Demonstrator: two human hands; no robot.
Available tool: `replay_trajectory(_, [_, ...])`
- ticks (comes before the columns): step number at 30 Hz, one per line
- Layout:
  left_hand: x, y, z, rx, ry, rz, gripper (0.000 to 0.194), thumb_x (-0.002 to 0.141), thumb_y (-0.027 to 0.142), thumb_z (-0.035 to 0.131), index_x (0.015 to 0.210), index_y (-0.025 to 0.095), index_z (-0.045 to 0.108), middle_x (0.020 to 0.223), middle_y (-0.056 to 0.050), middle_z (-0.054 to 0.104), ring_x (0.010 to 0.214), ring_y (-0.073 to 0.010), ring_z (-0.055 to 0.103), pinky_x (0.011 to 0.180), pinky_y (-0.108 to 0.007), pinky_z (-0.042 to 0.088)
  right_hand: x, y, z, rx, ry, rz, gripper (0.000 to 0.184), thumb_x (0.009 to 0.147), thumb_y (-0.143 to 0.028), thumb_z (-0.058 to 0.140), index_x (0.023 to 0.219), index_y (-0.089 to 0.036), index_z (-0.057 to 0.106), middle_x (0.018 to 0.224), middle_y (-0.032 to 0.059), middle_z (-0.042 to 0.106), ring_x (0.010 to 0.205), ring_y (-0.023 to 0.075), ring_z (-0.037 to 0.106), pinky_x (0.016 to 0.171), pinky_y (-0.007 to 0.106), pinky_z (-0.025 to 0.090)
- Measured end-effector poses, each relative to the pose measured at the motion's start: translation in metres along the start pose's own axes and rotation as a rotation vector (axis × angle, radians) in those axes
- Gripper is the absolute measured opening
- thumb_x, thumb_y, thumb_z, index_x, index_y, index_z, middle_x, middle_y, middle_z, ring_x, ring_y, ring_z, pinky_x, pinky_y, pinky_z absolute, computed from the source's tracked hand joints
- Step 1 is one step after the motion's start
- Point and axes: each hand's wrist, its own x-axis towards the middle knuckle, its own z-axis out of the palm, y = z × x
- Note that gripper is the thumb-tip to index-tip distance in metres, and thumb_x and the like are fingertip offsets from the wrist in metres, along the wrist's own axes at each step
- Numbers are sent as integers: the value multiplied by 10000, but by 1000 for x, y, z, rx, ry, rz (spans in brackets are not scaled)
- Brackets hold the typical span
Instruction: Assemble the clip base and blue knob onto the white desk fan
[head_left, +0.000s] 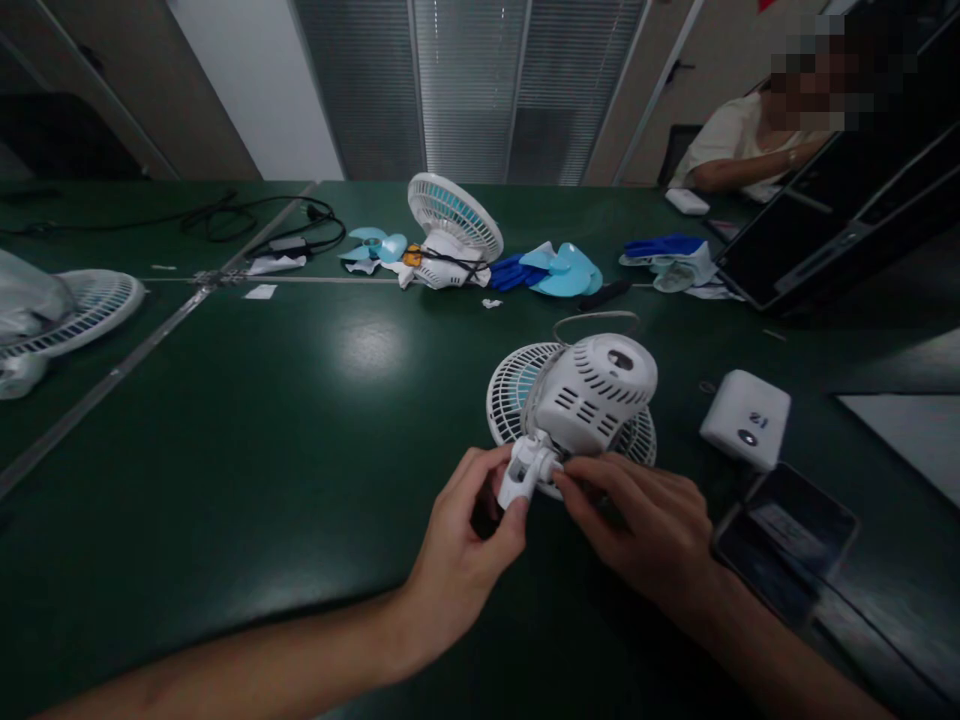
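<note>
A small white fan [592, 395] lies face down on the dark green table [300, 420], its motor housing up and its round grille beneath. My left hand [465, 545] grips the fan's white neck bracket [525, 475] from the left. My right hand [645, 525] pinches the same joint from the right with thumb and fingers. Something dark sits under my left palm; I cannot tell what it is.
A white power bank [746, 418] and a dark phone [787, 535] lie right of the fan. Further back sit another white fan [454, 230], light blue blades [566, 270], blue gloves [664, 245] and cables [247, 215]. A fan grille [82, 310] lies at far left. Another person [757, 140] sits at back right.
</note>
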Motion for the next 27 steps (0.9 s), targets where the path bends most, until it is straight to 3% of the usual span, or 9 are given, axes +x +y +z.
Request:
replay_trajectory(6, [-1, 4, 0, 19, -45, -38, 424, 953, 147, 642, 1344, 276, 541, 1155, -43, 639, 1030, -213, 588, 913, -337, 460, -5, 5, -5, 59, -48, -142, 290, 925, -68, 611, 1190, -173, 663, 1044, 42, 731, 916, 121, 703, 793, 226, 534])
replay_trajectory(12, [-2, 6, 0, 24, -32, -19, 390, 1005, 223, 586, 1385, 287, 530, 1190, -57, 614, 1026, -219, 575, 901, -344, 466, -7, 8, -7, -6, -37, -167, 339, 915, -17, 583, 1122, -248, 719, 1048, 27, 716, 824, 95, 694, 691, 200, 528])
replay_trajectory(20, [-2, 6, -1, 29, -7, 12, 365, 1034, 244, 529, 1397, 287, 537, 1234, -62, 602, 1089, -227, 563, 956, -350, 455, -6, 7, -5, -20, -69, -127, 282, 979, -86, 566, 1150, -262, 704, 1046, 14, 731, 779, 89, 708, 654, 188, 533])
replay_trajectory(27, [-4, 3, 2, -9, -28, -29, 462, 982, 161, 601, 1417, 284, 506, 1221, -60, 635, 1049, -220, 595, 965, -363, 473, -9, 0, 8, 120, -51, 63, 218, 1020, -176, 528, 1216, -215, 615, 956, 14, 776, 701, 117, 735, 631, 198, 572])
